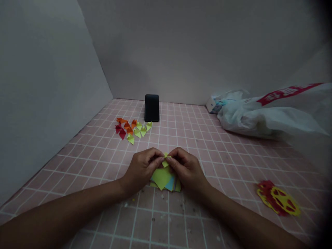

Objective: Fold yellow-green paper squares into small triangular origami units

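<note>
A small folded piece of yellow paper (165, 162) is pinched between my two hands, just above a stack of paper sheets. My left hand (144, 167) grips its left side with thumb and forefinger, and my right hand (187, 169) holds its right side the same way. Beneath them, the paper stack (161, 179) has a yellow-green sheet on top, with blue and other edges showing under it. The hands partly cover both the folded piece and the stack.
Several small folded paper pieces (129, 130), red, orange and yellow, lie beyond my left hand. A black phone (151, 108) leans upright near the back wall. At right are a white plastic bag (249, 116), a small box (212, 105), and red and yellow cut-out shapes (281, 200).
</note>
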A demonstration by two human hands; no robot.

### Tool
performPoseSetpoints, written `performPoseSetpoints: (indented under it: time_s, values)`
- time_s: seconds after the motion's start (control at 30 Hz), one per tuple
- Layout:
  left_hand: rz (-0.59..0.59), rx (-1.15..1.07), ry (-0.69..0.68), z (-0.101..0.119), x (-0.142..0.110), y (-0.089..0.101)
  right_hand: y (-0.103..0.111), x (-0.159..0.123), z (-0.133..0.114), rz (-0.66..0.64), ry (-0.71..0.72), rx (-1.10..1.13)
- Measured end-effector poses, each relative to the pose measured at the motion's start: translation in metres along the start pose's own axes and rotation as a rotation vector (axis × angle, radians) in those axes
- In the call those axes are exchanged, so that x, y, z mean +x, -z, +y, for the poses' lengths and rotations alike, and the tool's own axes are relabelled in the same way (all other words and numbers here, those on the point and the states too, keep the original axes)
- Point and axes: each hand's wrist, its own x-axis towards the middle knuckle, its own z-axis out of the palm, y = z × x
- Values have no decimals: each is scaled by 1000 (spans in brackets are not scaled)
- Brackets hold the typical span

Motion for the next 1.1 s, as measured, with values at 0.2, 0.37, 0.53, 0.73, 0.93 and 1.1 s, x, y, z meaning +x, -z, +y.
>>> performPoseSetpoints:
  time_s: [0.2,0.37,0.53,0.73,0.93,1.1]
  values:
    - [11,-240,165,3,0,-3,-1,1,-1,15,-25,97]
    - [20,-333,247,4,1,-5,-2,2,-5,-2,-75,142]
    - [22,-277,222,4,0,-3,-4,1,-10,11,-101,179]
    - [-29,-325,235,2,0,-2,-3,1,-9,47,-168,250]
    - [24,-207,93,-1,2,3,1,7,-5,48,-287,518]
    - [-10,-141,-96,-2,6,5,1,9,-8,-11,-383,673]
